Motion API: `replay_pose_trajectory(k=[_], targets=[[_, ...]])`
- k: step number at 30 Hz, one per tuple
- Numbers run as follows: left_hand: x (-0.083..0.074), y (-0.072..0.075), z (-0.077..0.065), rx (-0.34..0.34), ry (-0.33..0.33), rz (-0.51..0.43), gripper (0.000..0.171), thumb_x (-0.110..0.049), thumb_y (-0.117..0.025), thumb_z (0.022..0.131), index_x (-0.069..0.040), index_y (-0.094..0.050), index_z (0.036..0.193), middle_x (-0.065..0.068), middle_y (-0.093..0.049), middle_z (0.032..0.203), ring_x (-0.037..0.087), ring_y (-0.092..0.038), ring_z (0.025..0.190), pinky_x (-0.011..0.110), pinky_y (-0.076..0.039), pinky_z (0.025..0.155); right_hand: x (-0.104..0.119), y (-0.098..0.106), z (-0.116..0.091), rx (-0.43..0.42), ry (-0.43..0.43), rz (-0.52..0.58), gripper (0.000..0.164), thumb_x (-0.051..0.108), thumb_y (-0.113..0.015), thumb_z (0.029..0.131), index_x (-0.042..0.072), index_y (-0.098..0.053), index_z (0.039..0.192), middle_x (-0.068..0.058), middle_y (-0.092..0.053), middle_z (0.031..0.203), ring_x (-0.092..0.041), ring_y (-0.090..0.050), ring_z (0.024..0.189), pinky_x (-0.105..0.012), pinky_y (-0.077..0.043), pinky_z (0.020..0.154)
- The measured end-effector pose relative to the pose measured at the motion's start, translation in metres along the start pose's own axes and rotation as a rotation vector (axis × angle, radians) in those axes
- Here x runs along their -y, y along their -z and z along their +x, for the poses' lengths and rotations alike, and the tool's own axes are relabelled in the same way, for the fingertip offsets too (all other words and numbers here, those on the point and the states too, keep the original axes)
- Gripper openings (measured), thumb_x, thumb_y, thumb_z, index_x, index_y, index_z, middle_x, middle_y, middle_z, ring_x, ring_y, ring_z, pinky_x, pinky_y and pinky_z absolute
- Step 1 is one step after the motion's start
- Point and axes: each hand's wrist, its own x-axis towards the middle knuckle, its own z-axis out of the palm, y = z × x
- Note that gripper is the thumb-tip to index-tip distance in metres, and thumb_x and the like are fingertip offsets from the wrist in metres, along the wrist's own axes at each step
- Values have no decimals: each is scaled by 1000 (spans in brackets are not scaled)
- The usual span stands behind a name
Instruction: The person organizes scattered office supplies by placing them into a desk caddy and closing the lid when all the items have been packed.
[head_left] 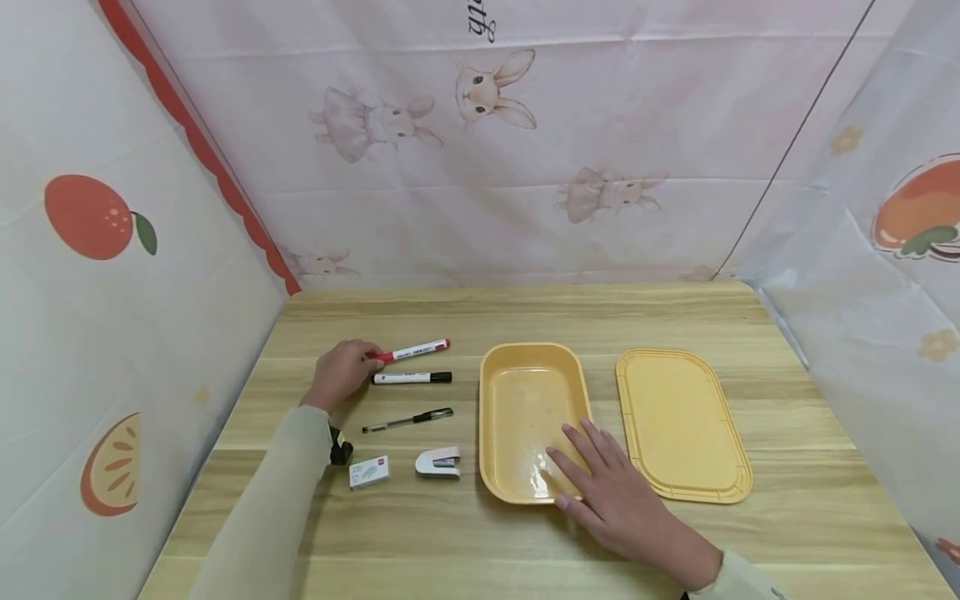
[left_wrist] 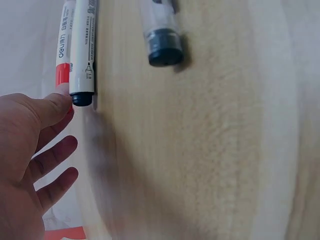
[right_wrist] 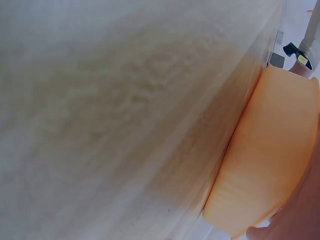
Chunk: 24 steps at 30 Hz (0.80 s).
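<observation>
One left hand (head_left: pixel 339 373) pinched a red marker (head_left: pixel 420 350) by its end at a wooden bench (head_left: pixel 420 542), while the right hand (head_left: pixel 618 504) rested, fingers extended, at the rim of a yellow box (head_left: pixel 525 417). Between the hands lay a black-capped marker (head_left: pixel 405 378), pen (head_left: pixel 408 420) and stapler (head_left: pixel 431 462); a yellow lid (head_left: pixel 682 421) lay right of the right hand.

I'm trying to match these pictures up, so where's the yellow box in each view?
Head: the yellow box is just right of centre, in the lower half.
Left wrist: not in it.
Right wrist: along the right side, its outer wall showing.
Shared landmark: the wooden table, in all three.
</observation>
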Motion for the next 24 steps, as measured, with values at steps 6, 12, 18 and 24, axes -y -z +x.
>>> replay_pose_trajectory(k=[6, 12, 18, 24], targets=[[-7, 6, -9, -21, 16, -11, 24, -32, -68, 97, -17, -76, 113, 9, -71, 118, 28, -61, 104, 53, -48, 90, 2, 0, 0, 9, -17, 6, 54, 47, -46, 104, 21, -47, 152, -16, -33, 162, -43, -27, 149, -60, -21, 117], [-24, 13, -14, -46, -6, -25, 23, -32, -68, 97, -19, -75, 114, 7, -69, 121, 28, -60, 107, 53, -48, 92, 4, 1, 0, 17, -44, 7, 54, 49, -46, 104, 21, -48, 151, -17, -34, 161, -44, -25, 150, -66, -21, 114], [-46, 19, -19, -67, -62, 8, 22, -30, -68, 98, -19, -74, 115, 7, -69, 124, 29, -60, 114, 54, -49, 94, 4, 1, 0, 21, -44, -2, 56, 49, -46, 104, 22, -46, 152, -15, -31, 163, -43, -25, 150, -64, -20, 116], [-65, 22, -21, -74, -105, 12, 21, -32, -68, 97, -21, -74, 114, 5, -70, 123, 28, -60, 114, 53, -51, 91, 3, 1, -1, 20, -37, -11, 56, 49, -46, 104, 22, -44, 153, -17, -34, 161, -43, -26, 150, -59, -17, 119]])
